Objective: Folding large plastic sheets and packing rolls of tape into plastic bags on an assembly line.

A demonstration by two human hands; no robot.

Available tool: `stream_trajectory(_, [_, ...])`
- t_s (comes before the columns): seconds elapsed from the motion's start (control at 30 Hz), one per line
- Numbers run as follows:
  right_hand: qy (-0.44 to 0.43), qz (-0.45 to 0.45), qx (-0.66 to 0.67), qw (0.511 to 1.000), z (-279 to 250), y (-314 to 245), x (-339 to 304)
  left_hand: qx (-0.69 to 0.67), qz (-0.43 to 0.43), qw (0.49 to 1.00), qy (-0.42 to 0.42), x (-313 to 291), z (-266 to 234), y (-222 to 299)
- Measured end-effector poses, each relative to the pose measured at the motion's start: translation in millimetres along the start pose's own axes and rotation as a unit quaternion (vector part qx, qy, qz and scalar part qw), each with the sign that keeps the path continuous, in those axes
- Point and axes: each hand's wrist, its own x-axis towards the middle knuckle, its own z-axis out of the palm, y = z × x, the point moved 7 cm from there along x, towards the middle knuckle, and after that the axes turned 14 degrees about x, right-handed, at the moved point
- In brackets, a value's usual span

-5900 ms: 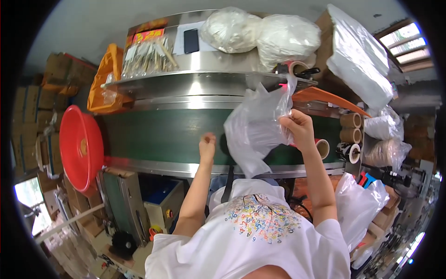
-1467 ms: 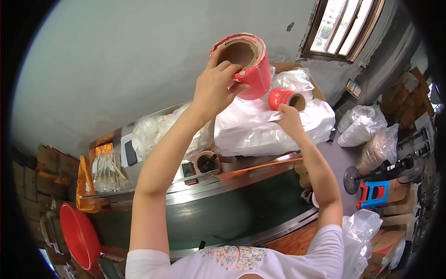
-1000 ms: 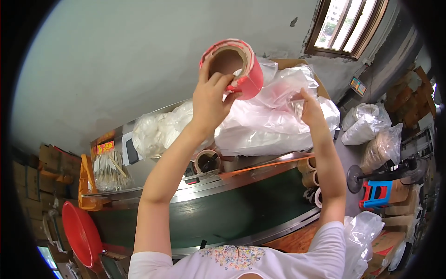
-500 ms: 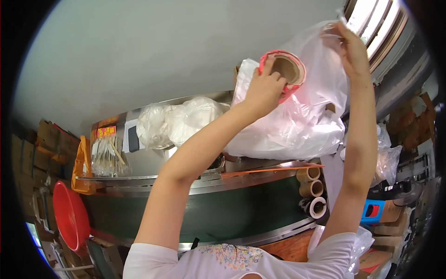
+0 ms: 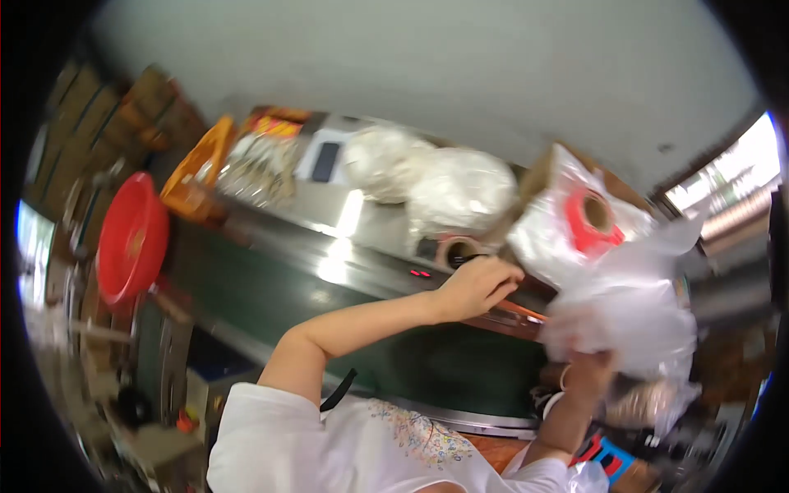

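My left hand point(image 5: 481, 287) hovers over the near edge of the metal bench, fingers loosely bent and a gap by the thumb, with nothing visible in it. Just beyond it is a round, hollow, dark-centred part point(image 5: 459, 251) beside two small red lights. My right hand point(image 5: 582, 355) grips a translucent plastic bag point(image 5: 645, 287) that billows up and to the right; the bag and blur partly hide the fingers. A red-wrapped roll with a cardboard core point(image 5: 595, 215) rests on white plastic bags point(image 5: 538, 238) in an opened carton, apart from both hands.
On the bench lie two stuffed clear bags point(image 5: 460, 189), a dark phone point(image 5: 325, 163) on paper, and a bundle of thin sticks point(image 5: 259, 168). A green belt point(image 5: 386, 353) runs in front. A red basin point(image 5: 133, 238) and orange crate point(image 5: 200, 172) stand left.
The view has turned. My left hand has let go of the red-wrapped roll and moved down toward the bench's near edge. My right hand has lowered, bringing the plastic bag down with it.
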Motion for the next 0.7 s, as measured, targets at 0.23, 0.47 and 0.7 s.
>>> stream_trajectory(0.23, [-0.279, 0.413, -0.174, 0.849, 125.3, 277.6, -136.0, 0.262, -0.209, 0.937, 0.1, -128.5, -165.6, -152.7])
stream_trajectory(0.47, [-0.274, 0.415, -0.114, 0.86, 190.4, 331.5, -223.3, 0.398, -0.287, 0.871, -0.031, -146.5, -261.2, -347.8])
stream_trajectory(0.7, [-0.041, 0.393, -0.266, 0.879, 193.5, 359.9, -234.5, 0.423, -0.274, 0.823, -0.263, -116.6, -192.9, -513.6])
